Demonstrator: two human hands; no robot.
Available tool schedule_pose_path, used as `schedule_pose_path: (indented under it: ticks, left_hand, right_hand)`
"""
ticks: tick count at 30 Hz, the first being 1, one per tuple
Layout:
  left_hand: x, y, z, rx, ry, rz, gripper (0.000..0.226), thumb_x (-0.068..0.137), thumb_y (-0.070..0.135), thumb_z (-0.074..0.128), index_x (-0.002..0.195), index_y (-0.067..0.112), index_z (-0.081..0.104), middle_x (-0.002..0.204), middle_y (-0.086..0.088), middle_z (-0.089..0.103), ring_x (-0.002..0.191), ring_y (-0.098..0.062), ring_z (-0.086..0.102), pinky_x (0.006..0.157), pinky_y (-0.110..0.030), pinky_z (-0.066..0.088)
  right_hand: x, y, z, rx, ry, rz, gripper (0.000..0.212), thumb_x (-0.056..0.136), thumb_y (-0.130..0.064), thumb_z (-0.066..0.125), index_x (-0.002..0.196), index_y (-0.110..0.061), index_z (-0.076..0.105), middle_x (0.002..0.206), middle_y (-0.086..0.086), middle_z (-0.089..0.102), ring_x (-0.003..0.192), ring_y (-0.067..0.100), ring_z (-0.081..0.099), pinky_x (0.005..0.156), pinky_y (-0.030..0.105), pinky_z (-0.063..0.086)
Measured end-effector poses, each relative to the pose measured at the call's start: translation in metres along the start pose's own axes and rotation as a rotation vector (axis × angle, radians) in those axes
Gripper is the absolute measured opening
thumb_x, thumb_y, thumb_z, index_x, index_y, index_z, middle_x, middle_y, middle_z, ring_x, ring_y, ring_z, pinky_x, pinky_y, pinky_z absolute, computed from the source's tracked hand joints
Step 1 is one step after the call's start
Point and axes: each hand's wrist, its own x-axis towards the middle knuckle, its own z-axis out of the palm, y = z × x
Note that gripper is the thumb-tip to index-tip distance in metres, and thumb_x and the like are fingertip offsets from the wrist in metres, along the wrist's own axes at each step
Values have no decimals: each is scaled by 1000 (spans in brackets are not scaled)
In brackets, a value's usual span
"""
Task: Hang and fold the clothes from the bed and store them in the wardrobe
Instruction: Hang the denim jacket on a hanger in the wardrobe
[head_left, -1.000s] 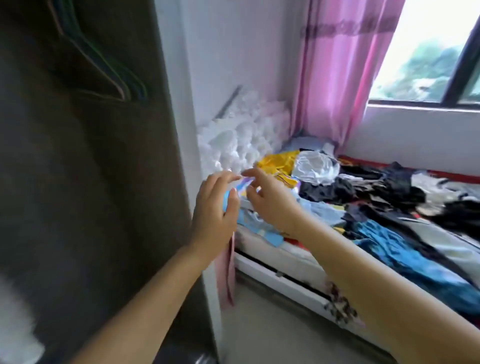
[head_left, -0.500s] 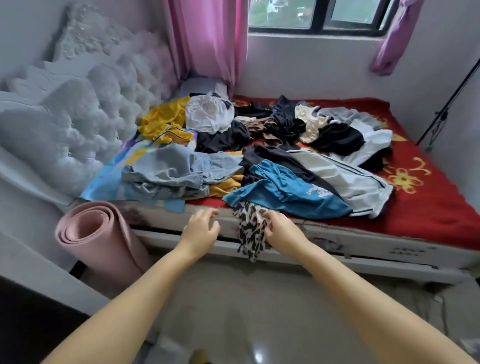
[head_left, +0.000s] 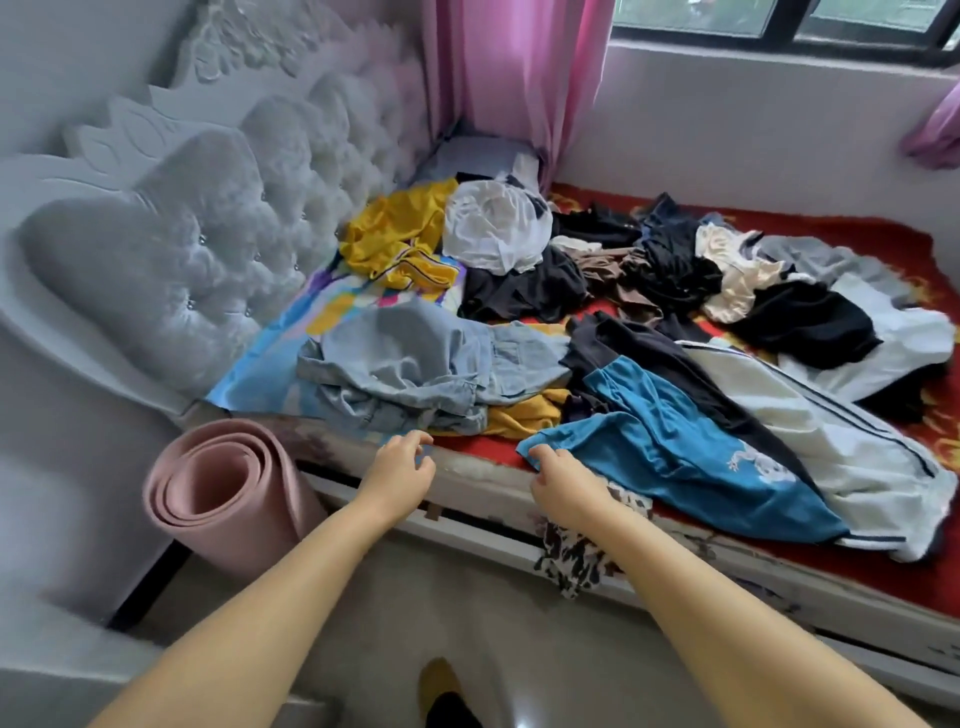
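A heap of clothes covers the red bed (head_left: 857, 571). At its near edge lies a blue garment (head_left: 675, 447); my right hand (head_left: 563, 480) pinches its left corner. A leopard-print cloth (head_left: 571, 561) hangs over the bed's side under my right wrist. My left hand (head_left: 400, 467) hovers at the bed edge with curled fingers, holding nothing, just below a crumpled light denim piece (head_left: 415, 358). Further back lie a yellow top (head_left: 395, 234), a white garment (head_left: 493, 223), black pieces (head_left: 805, 322) and white striped trousers (head_left: 810, 415). The wardrobe is out of view.
A rolled pink mat (head_left: 223, 493) leans against the bed frame at the left, beside the tufted white headboard (head_left: 208, 234). A pink curtain (head_left: 514, 78) hangs at the far corner under the window. I stand on the pale floor (head_left: 363, 623) before the bed.
The view swung from the wardrobe side to the bed. My right hand left the leopard-print cloth and moved up onto the blue garment's corner; my left hand rose to the bed edge.
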Motion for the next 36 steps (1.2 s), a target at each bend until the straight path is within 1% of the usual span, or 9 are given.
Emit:
schedule_pose_path:
  ticks: [6,17,21,23,25,29,32,34,36]
  left_hand:
    - [91,-45,-61,22,46,-112,35,96,17,48,131,12,51,126,-11,52,116,-24,50,94,-34,41]
    - [198,-123,-89,-11,33,-368,34,96,17,46,130,14,51,123,-10,50,113,-25,51,94,-34,43]
    - [247,-146,-89,37,1,-432,44,95,18,47,139,16,43,132,-11,45,120,-29,47,99,-41,42]
    - [274,-160,-84,116,-12,-444,57,94,17,48,149,19,29,145,-12,33,131,-32,36,106,-43,37]
    - [292,-172,-75,259,-56,-393,68,94,13,47,154,24,17,158,-13,9,144,-32,14,115,-44,24]
    - [309,-192,-44,445,-261,-294,74,89,1,47,152,28,20,159,-8,-24,145,-26,-25,119,-49,-2]
    - [308,-199,-22,529,-276,-311,67,88,-1,49,146,26,30,157,-8,-30,143,-24,-30,118,-49,-9]
    - [305,-200,-13,548,-249,-332,57,90,2,49,141,24,36,158,-7,-27,144,-23,-28,118,-49,-11]
    - [304,-200,-10,560,-249,-351,50,93,9,50,139,23,38,161,-4,-19,146,-21,-25,117,-51,-12]
  right_hand:
    - [104,-66,-14,-13,-30,-78,42,98,-18,38,140,-15,38,135,12,47,119,31,51,91,37,45]
    - [274,-128,8,-168,-305,-215,41,98,-17,41,139,-12,38,139,15,41,123,34,46,99,42,44]
    - [340,-147,28,-273,-387,-280,50,99,-24,48,144,-14,31,142,14,35,129,34,38,97,43,45]
    - [373,-149,45,-344,-466,-298,56,96,-30,53,144,-16,28,142,12,33,130,32,35,98,44,43]
    - [394,-147,60,-398,-544,-287,63,92,-35,59,144,-18,27,144,10,33,134,31,33,103,44,40]
    - [412,-136,89,-437,-550,-268,63,92,-35,58,144,-20,28,142,6,43,135,26,37,109,40,33]
    - [417,-133,97,-392,-549,-242,39,93,-19,51,132,-16,45,130,7,54,122,28,49,94,37,40]
    - [423,-135,92,-342,-611,-182,27,91,-11,49,118,-11,54,119,10,60,108,30,57,76,34,44]
    - [430,-144,81,-275,-658,-166,22,91,-11,47,109,-5,58,110,12,64,98,31,60,69,30,42]
